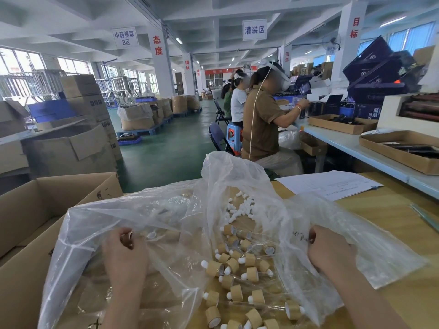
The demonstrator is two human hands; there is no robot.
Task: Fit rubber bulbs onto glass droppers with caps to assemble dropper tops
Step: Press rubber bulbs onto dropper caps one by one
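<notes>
The left grip, left of the pile of capped droppers, was curled round what looked like a tan cap. Bag film was bunched about it, and it could not be told whether film lay between fingers and cap. The right grip, right of the pile, was closed on a fold of the bag. The pile lay on the opened film between the two, many of its pieces already showing a white bulb. The loose bulbs lay just beyond the pile, deeper in the bag.

The likeliest trouble was the film itself. A tug from the right grip would probably lift the sheet under the pile and send the droppers rolling toward the near edge of the desk. The thin glass tubes could then knock together or snap. The same tug might tip the light bulbs down into the pile, mixing loose parts with finished ones.

On the left, film caught with the cap could be pinched into the joint when a bulb was pressed on, leaving a poor seat. The clear tubes were hard to see against the plastic, so a hand set down on the pile might crack one. Pieces flicked left of the pile could drop into the open box.
</notes>
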